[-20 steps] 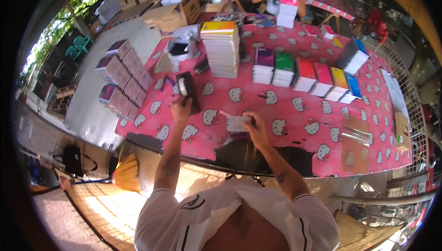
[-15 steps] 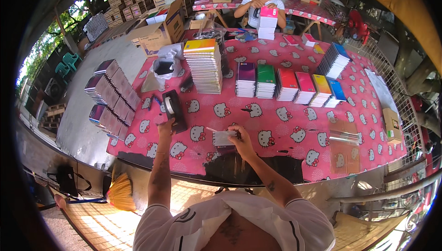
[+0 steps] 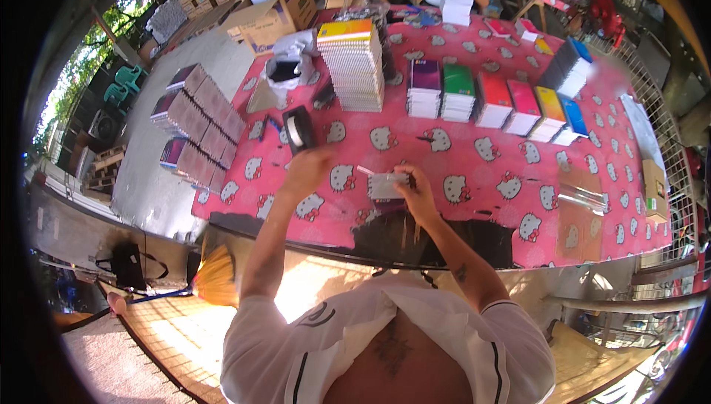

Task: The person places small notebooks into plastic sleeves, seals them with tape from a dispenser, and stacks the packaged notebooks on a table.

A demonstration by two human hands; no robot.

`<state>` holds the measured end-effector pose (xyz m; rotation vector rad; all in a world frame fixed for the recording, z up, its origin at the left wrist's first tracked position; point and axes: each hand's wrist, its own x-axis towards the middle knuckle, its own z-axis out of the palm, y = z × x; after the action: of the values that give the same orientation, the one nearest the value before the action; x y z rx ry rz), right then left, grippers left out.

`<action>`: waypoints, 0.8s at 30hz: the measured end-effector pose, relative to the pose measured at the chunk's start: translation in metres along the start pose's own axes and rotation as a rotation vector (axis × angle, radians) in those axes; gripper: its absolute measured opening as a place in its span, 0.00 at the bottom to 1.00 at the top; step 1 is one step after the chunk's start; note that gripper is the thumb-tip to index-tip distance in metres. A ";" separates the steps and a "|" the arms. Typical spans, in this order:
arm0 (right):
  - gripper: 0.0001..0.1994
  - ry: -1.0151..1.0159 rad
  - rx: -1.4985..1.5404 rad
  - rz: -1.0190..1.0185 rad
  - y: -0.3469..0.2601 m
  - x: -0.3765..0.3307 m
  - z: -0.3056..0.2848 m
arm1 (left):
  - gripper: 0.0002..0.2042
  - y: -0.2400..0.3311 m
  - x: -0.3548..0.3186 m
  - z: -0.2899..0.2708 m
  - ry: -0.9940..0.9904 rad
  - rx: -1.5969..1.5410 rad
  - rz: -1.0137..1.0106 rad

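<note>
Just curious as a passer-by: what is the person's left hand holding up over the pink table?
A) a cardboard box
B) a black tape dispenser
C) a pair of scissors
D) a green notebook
B: the left hand grips a black tape dispenser with a roll in it, raised above the pink tablecloth.

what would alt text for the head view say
A person's left hand holds a black tape dispenser while the right hand holds a small clear-wrapped packet over a pink cartoon-cat tablecloth. Stacks of colourful notebooks line the far side.
</note>
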<state>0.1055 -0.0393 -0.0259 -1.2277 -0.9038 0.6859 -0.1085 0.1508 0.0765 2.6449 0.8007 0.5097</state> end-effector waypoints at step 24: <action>0.12 0.184 -0.253 -0.056 0.092 -0.014 -0.057 | 0.35 0.075 -0.057 0.062 0.094 -0.354 0.238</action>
<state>0.1508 -0.0588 -0.1231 -1.4591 -0.8855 0.4140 -0.0921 0.0458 0.0390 2.4066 0.3759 0.7655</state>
